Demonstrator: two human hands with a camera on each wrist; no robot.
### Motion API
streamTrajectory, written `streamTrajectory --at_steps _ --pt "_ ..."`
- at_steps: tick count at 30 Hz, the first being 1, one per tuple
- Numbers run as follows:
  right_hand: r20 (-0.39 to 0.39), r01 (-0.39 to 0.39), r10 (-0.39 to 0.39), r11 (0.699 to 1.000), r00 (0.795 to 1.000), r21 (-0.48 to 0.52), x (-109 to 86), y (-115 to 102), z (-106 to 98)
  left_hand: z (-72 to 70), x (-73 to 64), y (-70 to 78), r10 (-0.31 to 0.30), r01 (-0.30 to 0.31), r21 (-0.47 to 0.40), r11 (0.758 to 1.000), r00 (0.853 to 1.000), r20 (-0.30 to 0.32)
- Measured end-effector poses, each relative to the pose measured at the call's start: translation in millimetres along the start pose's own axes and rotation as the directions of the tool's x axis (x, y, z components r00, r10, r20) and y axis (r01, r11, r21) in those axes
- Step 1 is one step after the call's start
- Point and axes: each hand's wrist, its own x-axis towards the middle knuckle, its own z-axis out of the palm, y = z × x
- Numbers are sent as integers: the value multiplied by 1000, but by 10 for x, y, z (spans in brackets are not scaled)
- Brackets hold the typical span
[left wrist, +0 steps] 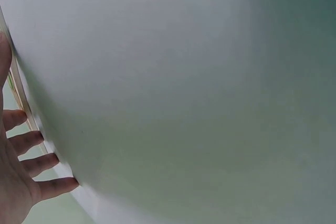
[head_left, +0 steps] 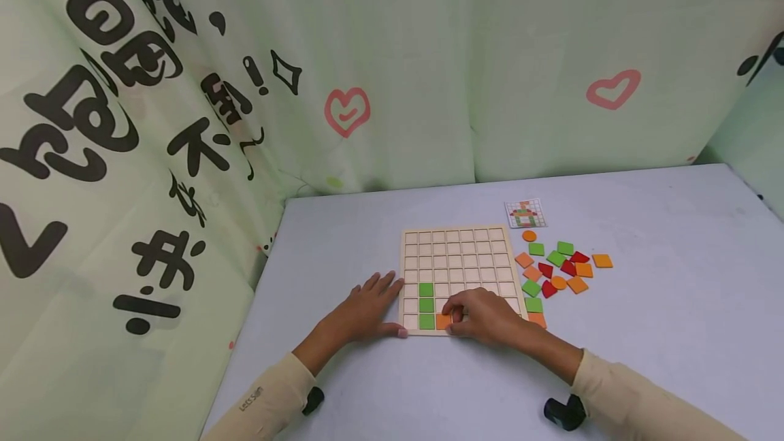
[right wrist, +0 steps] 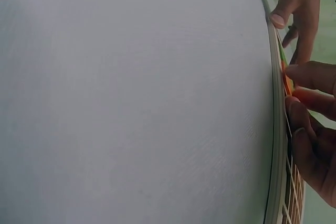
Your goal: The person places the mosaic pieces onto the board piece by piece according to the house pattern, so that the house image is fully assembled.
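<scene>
A wooden grid board (head_left: 456, 263) lies on the table with three green square tiles (head_left: 426, 305) stacked in a column near its lower left. Beside the bottom green one, an orange square tile (head_left: 443, 322) sits in the lowest row. My right hand (head_left: 486, 317) pinches at this tile's right side with thumb and curled fingers, partly covering it; the right wrist view shows the fingertips on the orange tile (right wrist: 287, 81). My left hand (head_left: 367, 308), fingers spread, rests against the board's left edge. In the left wrist view the left hand (left wrist: 16, 174) touches the frame's side.
Right of the board lie several loose tiles: green squares (head_left: 536, 249), orange squares (head_left: 603, 261), red pieces (head_left: 548, 289) and orange rounds (head_left: 529, 235). A small pattern card (head_left: 525, 213) lies behind them. A printed curtain (head_left: 416, 73) hangs along the back of the table.
</scene>
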Motion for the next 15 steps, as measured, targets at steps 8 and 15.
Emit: streamTrajectory --at_steps 8,15 --pt "40 65 -65 998 997 18 -33 25 -66 0 -8 -1 -6 6 -1 1000 1000 -2" --pt "91 68 -78 992 993 107 -122 136 -208 13 -9 -11 3 -3 -6 1000 1000 -15"
